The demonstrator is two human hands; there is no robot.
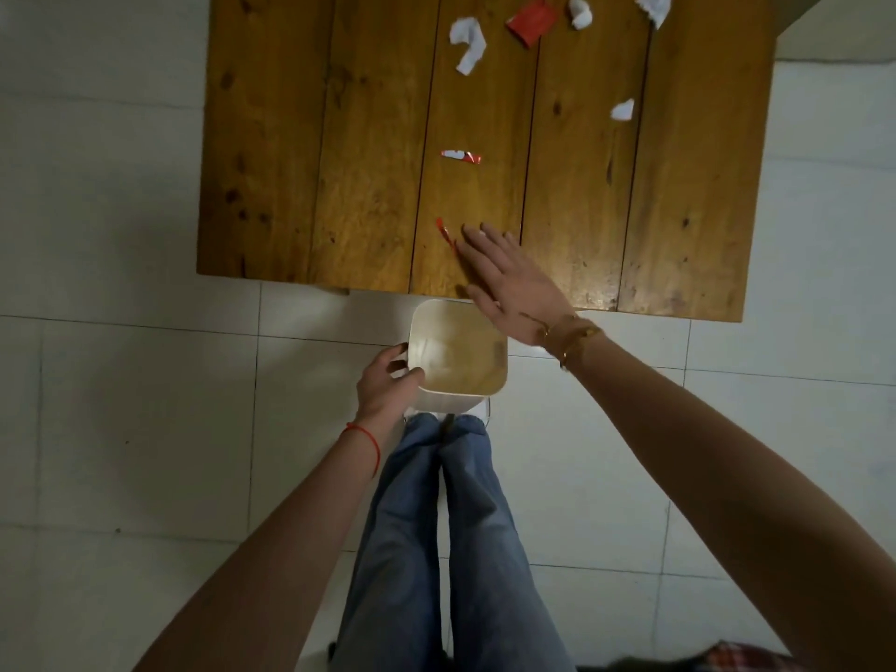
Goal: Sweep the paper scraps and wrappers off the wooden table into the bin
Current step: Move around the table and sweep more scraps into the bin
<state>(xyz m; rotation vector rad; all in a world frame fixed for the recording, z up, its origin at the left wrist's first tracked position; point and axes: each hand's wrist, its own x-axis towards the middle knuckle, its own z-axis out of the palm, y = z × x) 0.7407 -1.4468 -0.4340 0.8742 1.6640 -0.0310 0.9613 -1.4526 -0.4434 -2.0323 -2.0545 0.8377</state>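
A wooden plank table (368,138) fills the top of the view. My right hand (509,278) lies flat and open on its near edge, fingers spread, touching a thin red wrapper strip (445,233); a bit of white shows under the fingertips. A white square bin (458,402) sits just below the table edge, and my left hand (388,388) grips its left rim. Farther back lie a small red-and-white wrapper (461,157), a white paper scrap (622,110), a torn white paper (468,45), a red wrapper (532,19) and more white scraps (580,11) (655,4).
Pale floor tiles (121,405) surround the table. My legs in blue jeans (446,526) stand right behind the bin. Plaid fabric (732,659) shows at the bottom right.
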